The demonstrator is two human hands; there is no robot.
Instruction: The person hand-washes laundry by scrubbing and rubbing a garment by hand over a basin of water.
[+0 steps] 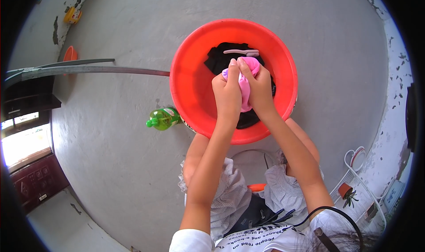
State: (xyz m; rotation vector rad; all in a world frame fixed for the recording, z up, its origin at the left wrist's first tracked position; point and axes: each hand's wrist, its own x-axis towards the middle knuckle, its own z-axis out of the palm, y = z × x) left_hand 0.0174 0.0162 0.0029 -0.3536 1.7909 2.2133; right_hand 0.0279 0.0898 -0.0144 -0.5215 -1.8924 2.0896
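Note:
Both my hands come together above a large red basin (pixel 186 75), gripping one pink cloth (pixel 246 92). My left hand (pixel 228 90) is closed on its left side, where a white and purple patch shows. My right hand (pixel 260 86) is wrapped round the other side, thumbs nearly touching on top. Part of the cloth hangs down between the hands. Below, in the basin, lies black fabric (pixel 217 59), partly hidden by my hands and arms. A pale pink brush (pixel 241 52) with a long handle rests on the black fabric.
A green bottle (pixel 163 119) with a green cap is left of the basin. A grey metal bar (pixel 110 69) reaches to the basin's left rim. At the right, a white wire rack (pixel 354 176) holds a potted plant (pixel 346 191). A small orange container (pixel 70 53) sits by the left wall.

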